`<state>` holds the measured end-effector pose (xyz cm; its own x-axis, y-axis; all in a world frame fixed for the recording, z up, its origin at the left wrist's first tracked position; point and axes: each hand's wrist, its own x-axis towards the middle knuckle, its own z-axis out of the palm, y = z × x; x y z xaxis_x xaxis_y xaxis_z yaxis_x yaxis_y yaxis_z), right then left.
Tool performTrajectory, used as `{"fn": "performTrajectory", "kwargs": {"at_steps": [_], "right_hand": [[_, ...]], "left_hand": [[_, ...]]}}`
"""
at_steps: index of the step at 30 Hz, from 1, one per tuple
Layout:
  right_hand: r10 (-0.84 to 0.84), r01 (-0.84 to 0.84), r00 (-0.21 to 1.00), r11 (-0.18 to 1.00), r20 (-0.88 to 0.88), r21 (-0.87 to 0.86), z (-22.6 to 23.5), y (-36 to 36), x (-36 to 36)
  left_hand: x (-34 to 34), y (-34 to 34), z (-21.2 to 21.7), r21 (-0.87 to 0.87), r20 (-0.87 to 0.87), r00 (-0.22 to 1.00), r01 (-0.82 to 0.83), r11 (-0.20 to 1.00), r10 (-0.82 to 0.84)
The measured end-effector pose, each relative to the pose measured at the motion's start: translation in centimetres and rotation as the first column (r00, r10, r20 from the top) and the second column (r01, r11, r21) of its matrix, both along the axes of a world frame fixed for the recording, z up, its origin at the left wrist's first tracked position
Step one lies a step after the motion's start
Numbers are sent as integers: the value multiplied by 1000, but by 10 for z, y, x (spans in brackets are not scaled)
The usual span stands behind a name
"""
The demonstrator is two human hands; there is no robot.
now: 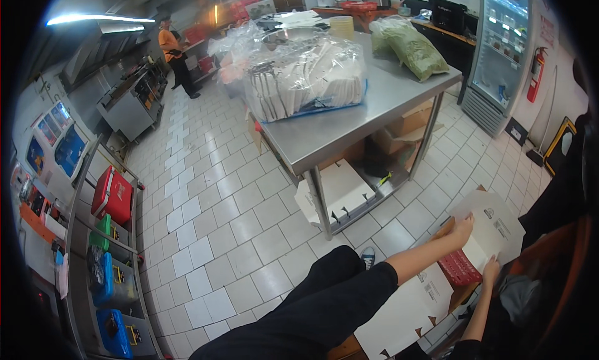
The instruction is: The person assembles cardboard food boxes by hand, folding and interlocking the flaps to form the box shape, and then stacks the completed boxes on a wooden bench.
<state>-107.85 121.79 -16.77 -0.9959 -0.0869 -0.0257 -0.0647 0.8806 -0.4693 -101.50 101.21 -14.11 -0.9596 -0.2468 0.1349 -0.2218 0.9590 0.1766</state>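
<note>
Left hand (465,224): fingers together, flat on white flat carton (493,226);
Right hand (491,269): fingertips pinching carton's lower edge;
Red crate (458,267): between the hands.

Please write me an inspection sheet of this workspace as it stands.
Surface: steel table, bare at its near end; pale tiled floor.
Job's things: flat white carton blank under both hands, lying over a red crate; further blanks lower down.
Clutter: bagged stack of white blanks, bag of green leaves, folded boxes on the lower shelf.
Hands: left hand flat on the blank; right hand at its lower edge, fingers pressing.
Cables: nothing seen.
Surroundings: glass-door fridge, fire extinguisher, shelves with coloured cases, a person standing far off.
</note>
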Motion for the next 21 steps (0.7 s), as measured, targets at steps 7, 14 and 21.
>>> {"fn": "performTrajectory", "kwargs": {"at_steps": [7,14,21], "right_hand": [[23,-33,996,993,-90,-109,-28,19,-17],[10,-28,999,936,-53,-350,-9,12,19],[153,-185,982,907,-113,-378,-60,69,154]], "left_hand": [[3,9,10,36,57,997,41,999,-43],[14,-19,17,263,41,994,90,961,-104],[152,-49,-43,670,-364,909,103,735,203]]}}
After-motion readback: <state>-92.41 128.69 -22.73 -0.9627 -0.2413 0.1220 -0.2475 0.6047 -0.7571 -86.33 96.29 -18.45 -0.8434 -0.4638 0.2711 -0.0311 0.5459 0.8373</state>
